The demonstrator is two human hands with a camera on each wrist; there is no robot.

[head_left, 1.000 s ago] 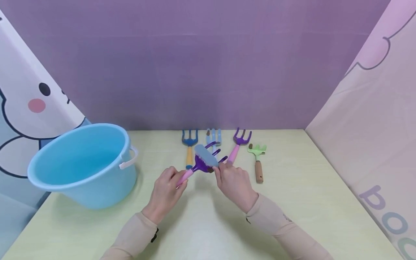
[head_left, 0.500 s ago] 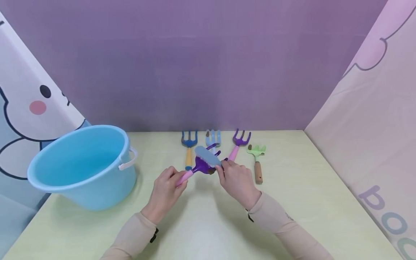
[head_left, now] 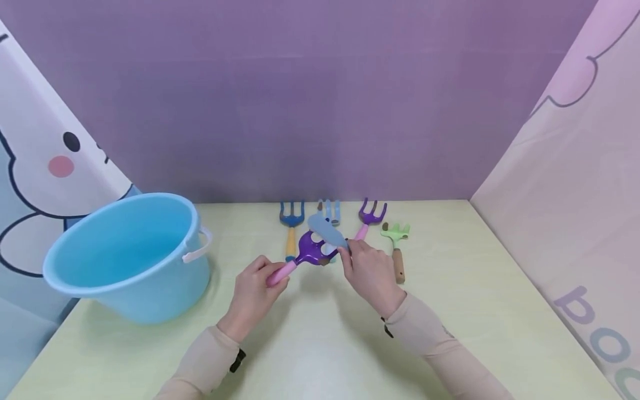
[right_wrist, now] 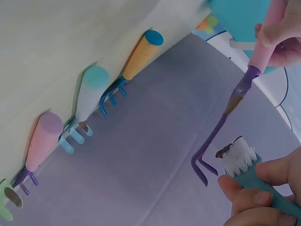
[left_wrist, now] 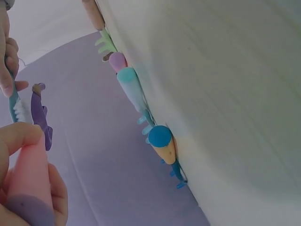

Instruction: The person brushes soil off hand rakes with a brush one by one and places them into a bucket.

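My left hand [head_left: 255,291] grips the pink handle of a purple hand rake [head_left: 310,250], held up over the table with its tines pointing right. A brown patch marks the rake head, and in the right wrist view brown also shows near its neck. My right hand [head_left: 374,278] holds a blue-green brush [head_left: 326,230] between thumb and fingers. Its white bristles [right_wrist: 241,157] face the rake and have a dark brown bit at their edge. From the head view the brush overlaps the tines and hides part of them.
Behind the hands lie a blue rake [head_left: 291,218] with a yellow handle, a light blue rake [head_left: 336,214], a second purple rake [head_left: 370,216] and a green rake [head_left: 398,264] with a wooden handle. Several carry brown spots. At left stands a blue bucket [head_left: 160,303] with a white handle.
The brush in my right hand has shifted up and right, from over the rake's head toward its tines. My left hand keeps its hold, the rake turning slightly.
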